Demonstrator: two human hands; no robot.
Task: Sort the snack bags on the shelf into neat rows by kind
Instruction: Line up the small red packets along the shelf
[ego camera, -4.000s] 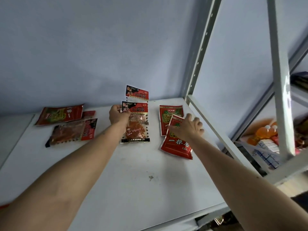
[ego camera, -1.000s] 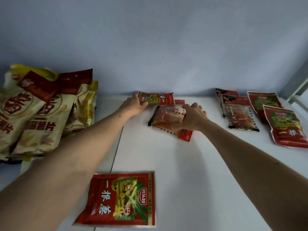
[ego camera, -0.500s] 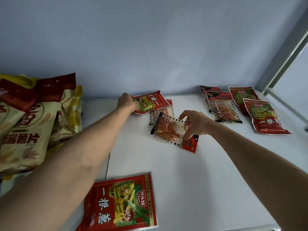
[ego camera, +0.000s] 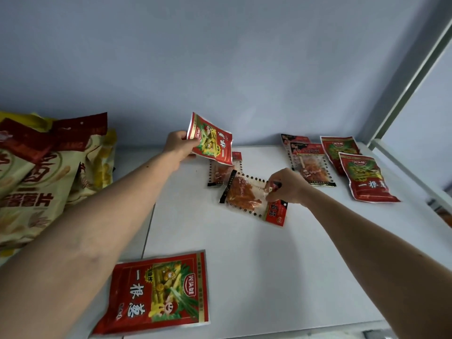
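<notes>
1. Left hand (ego camera: 179, 146) gripped a red-green snack bag (ego camera: 211, 142) by its edge, fingers curled round it, bag lifted clear of the white shelf (ego camera: 269, 260) and tilted up near the back wall (ego camera: 220, 57).
2. Right hand (ego camera: 288, 185) pinched the red end of a clear spicy-strip bag (ego camera: 247, 195); the bag lay mostly flat on the shelf, just right of and below the lifted bag.
3. A 2nd clear strip bag (ego camera: 219, 173) lay flat directly under the lifted bag, its lower corner overlapped by the pinched bag.
4. Further right of the lifted bag, along the back wall: 2 clear strip bags (ego camera: 309, 165), 1 overlapping the other, in a row.
5. Right of those, 2 red-green bags (ego camera: 364, 179), front 1 overlapping the rear 1, near the metal shelf post (ego camera: 411, 77).
6. Well in front of the lifted bag, at the shelf's near edge: a large red-green bag (ego camera: 159, 292) lying flat, face up.
7. Left of the lifted bag: a pile of big yellow chip bags (ego camera: 36, 182) with dark red tops, leaning against the wall.
</notes>
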